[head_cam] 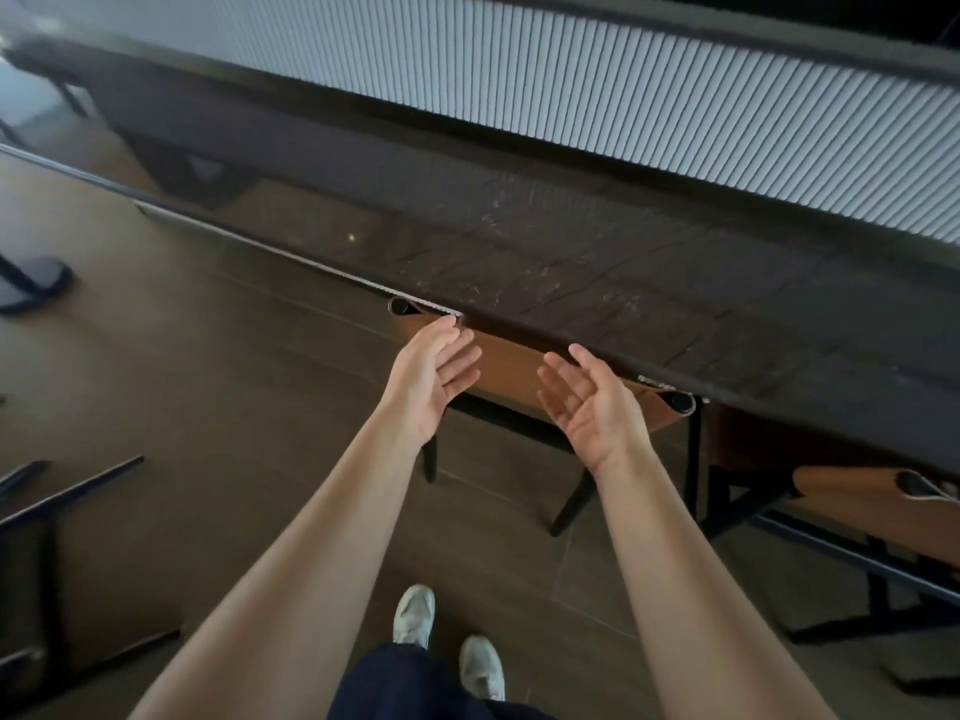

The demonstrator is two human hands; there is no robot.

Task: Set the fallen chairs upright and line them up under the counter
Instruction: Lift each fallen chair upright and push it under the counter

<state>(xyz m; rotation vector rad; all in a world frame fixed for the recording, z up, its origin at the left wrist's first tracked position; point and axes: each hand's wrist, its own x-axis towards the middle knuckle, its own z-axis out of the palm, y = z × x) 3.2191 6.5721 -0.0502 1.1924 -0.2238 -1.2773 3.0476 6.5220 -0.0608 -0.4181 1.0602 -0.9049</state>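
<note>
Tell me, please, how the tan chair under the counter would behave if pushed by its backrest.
The tan sling backrest probably gives under pressure, since it looks like leather stretched between tubes. The thin black frame suggests little weight, so it would likely slide on the smooth floor.

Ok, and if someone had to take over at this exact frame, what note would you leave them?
Left hand: open, holding nothing, at the middle chair's backrest.
Right hand: open, holding nothing, at the same backrest.
Middle chair: upright, backrest against the counter edge; looks done.
Right chair: close to the counter edge; I cannot tell whether it is lined up, so check it.
Black legs at the left edge: probably a chair lying down; likely the next one to set upright.
</note>
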